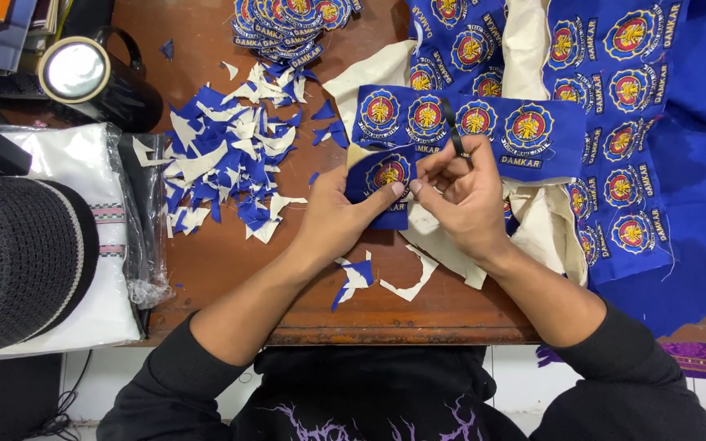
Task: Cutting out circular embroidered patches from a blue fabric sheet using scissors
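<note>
Seen from the head camera, everything sits about a worn brown wooden table (230, 261). At the middle of the table, the left hand (338, 214) is closed, thumb over fingers, on a single blue embroidered round-emblem patch (386, 175) that is part-way freed from its strip. Touching it from the right, the right hand (461, 196) grips a pair of small black-handled scissors (453, 126), the fingers curled through and around the handles; whether the blades are apart is hidden by the cloth. Just beyond the hands lies a strip of blue cloth stitched with a row of emblems (484, 131), uncut, with cream backing showing at its edges. Toward the table's far edge sits a stack of finished cut patches (292, 24), neat and rounded. Left of the hands spreads a heap of jagged blue and cream offcuts (222, 155), thin and stiff-looking. At the table's right side hang large blue sheets of embroidered emblems (623, 122), many rows not yet cut. Judging by this, a fair number of patches are trimmed, but far more cloth remains. At the far left corner stands a black mug (96, 77), glossy and round.
</note>
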